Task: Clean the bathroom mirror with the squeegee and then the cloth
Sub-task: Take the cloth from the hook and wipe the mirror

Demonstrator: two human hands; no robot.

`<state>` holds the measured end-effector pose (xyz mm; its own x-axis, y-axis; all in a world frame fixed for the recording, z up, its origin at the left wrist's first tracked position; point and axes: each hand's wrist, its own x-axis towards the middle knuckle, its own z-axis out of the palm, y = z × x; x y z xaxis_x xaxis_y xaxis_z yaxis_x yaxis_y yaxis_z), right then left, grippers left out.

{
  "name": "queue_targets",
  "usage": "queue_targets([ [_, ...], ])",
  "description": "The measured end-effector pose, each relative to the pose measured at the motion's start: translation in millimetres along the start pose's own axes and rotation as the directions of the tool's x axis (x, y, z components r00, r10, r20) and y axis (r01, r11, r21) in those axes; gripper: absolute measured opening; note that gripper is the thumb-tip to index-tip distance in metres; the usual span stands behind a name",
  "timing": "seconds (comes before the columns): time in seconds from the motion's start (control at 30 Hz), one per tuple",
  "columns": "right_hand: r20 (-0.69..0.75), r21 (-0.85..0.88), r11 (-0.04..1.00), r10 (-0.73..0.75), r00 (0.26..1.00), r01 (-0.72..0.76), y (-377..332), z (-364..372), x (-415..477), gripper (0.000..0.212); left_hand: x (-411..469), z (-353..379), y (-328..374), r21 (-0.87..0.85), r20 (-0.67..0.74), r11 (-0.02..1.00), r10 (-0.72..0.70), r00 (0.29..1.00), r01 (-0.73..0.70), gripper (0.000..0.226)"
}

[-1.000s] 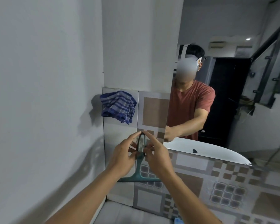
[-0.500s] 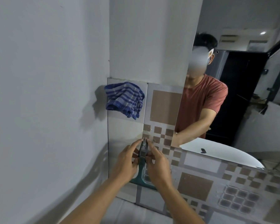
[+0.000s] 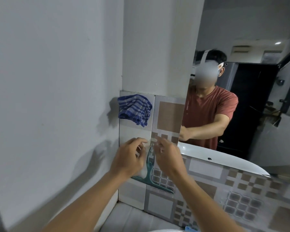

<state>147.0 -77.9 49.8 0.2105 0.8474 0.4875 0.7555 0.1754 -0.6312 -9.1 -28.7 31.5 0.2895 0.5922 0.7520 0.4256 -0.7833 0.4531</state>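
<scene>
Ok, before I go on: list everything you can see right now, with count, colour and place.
Squeegee: one, teal, upright against the tiles, blade at the bottom, between the hands.
Cloth: one, blue and white check, hanging on the tiles up and left of the squeegee.
Mirror: one, right of the tiles, reflecting the person.
Tiles: grey with brown squares, left of and below the mirror.
Walls: white, left of and above the tiles.
Small blue thing: one, at the bottom edge, too cropped to name.
Left hand: just left of the squeegee handle; blurred, grip unclear.
Right hand: just right of the handle, fingertips near its top; grip unclear.
</scene>
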Motion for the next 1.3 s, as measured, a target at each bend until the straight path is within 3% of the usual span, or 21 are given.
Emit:
queue_targets([
  [0.13, -0.135, -0.053, 0.99, -0.138, 0.981, 0.132, -40, -31, 30, 0.037, 40, -40, 32, 0.13, -0.227, 0.979, 0.181, 0.957, -0.154, 0.019],
  [0.23, -0.143, -0.118, 0.97, -0.227, 0.963, 0.211, -69, -46, 54, 0.039, 79, -59, 35, 0.265, -0.279, 0.955, 0.207, 0.938, -0.132, 0.017],
  [0.43, -0.009, -0.226, 0.945, -0.243, 0.97, 0.235, -92, -39, 100, 0.026, 130, -74, 26, 0.423, -0.105, 0.902, -0.042, 0.994, 0.083, 0.035],
  [0.57, 0.041, -0.274, 0.936, -0.216, 0.976, 0.219, -90, -33, 115, 0.019, 146, -71, 18, 0.458, -0.02, 0.873, -0.175, 0.984, 0.165, 0.03],
  [0.77, -0.002, -0.226, 0.956, -0.192, 0.981, 0.186, -90, -31, 117, 0.011, 154, -73, 22, 0.546, 0.037, 0.82, -0.229, 0.973, 0.172, 0.023],
  [0.9, -0.026, -0.205, 0.96, -0.201, 0.979, 0.192, -93, -30, 116, 0.008, 161, -78, 26, 0.627, 0.101, 0.766, -0.263, 0.959, 0.144, 0.034],
  [1.1, -0.024, -0.201, 0.956, -0.221, 0.975, 0.212, -96, -35, 115, 0.01, 167, -82, 30, 0.691, 0.089, 0.718, -0.196, 0.977, 0.081, 0.032],
  [1.3, -0.027, -0.21, 0.947, -0.255, 0.967, 0.244, -94, -34, 115, 0.007, 167, -88, 25, 0.618, 0.153, 0.784, -0.188, 0.97, 0.054, 0.039],
])
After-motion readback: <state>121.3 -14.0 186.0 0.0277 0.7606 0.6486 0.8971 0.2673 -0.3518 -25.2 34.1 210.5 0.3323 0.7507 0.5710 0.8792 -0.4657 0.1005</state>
